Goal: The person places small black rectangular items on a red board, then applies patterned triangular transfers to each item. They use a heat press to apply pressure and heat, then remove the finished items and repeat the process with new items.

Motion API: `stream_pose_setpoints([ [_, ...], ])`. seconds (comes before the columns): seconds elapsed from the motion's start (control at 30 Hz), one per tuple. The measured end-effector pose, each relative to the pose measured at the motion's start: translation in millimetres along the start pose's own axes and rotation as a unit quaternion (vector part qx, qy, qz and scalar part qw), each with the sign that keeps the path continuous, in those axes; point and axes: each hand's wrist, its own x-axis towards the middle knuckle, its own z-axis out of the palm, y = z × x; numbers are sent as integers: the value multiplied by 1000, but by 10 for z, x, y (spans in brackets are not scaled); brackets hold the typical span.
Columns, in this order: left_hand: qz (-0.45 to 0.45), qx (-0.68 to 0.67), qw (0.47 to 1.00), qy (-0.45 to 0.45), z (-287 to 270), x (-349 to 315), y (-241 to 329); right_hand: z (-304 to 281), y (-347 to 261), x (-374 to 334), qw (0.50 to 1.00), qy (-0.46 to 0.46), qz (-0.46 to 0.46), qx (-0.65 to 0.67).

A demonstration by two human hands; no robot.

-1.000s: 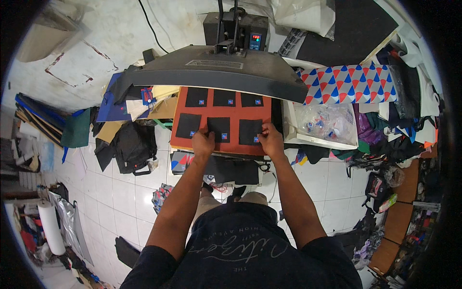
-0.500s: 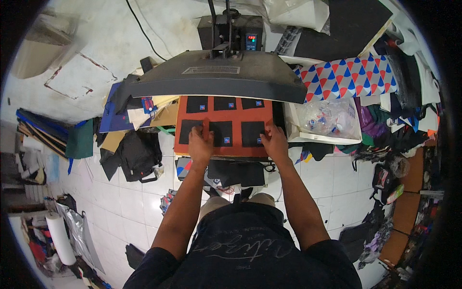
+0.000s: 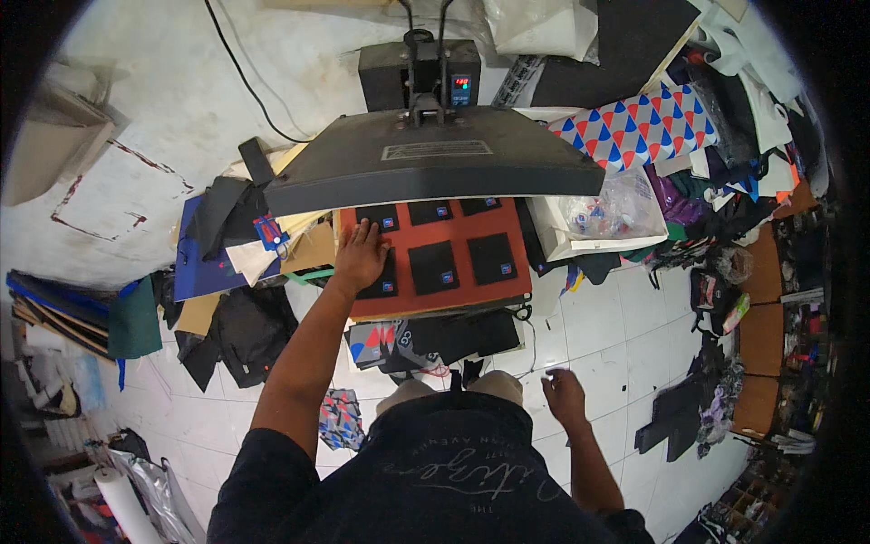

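Note:
A heat press stands in front of me, its dark upper plate point(image 3: 435, 168) raised over a red-orange pad point(image 3: 460, 261). Two rows of black fabric squares lie on the pad, among them a lower middle one point(image 3: 430, 261) and a lower right one point(image 3: 489, 249). Each bears a small blue patch near a corner. My left hand point(image 3: 361, 254) rests on the pad's left side, fingers stretched out, their tips at the upper left square point(image 3: 372, 218). Down by my right knee, away from the press, my right hand point(image 3: 565, 399) hangs loosely curled, with nothing visible in it.
A white box point(image 3: 580, 243) with clear plastic bags adjoins the press on the right, below a red, blue and grey patterned sheet point(image 3: 639, 127). Fabric scraps and a blue sheet point(image 3: 204, 258) lie at the left. Below the pad are black fabric pieces point(image 3: 462, 340).
My right hand has left the pad's lower right square and dropped toward my right knee. My left hand has slid up the pad, uncovering the lower left square's patch.

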Motion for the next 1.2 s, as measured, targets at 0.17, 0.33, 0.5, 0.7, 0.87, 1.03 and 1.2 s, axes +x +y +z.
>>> stream_pose_setpoints([
  [0.17, 50, 38, 998, 22, 57, 91, -204, 631, 96, -1000, 990, -56, 131, 12],
  [0.33, 42, 51, 998, 10, -49, 143, -172, 1147, -91, -1665, 960, -113, 246, 78],
  [0.5, 59, -1, 998, 7, -266, 358, 218, 1297, -98, -1961, 957, -141, 250, 38],
  [0.7, 193, 31, 981, -8, 26, 663, 722, 1107, 257, -1978, 941, -104, 317, 49],
  [0.87, 149, 9, 981, -126, -30, 626, 728, 832, 384, -1717, 948, -67, 306, 61],
  [1.03, 168, 43, 979, -105, -8, 628, 709, 754, 503, -1458, 941, -75, 290, 155],
  [1.2, 140, 47, 983, -106, -339, 704, 1069, 575, 620, -1202, 960, -15, 247, 132],
])
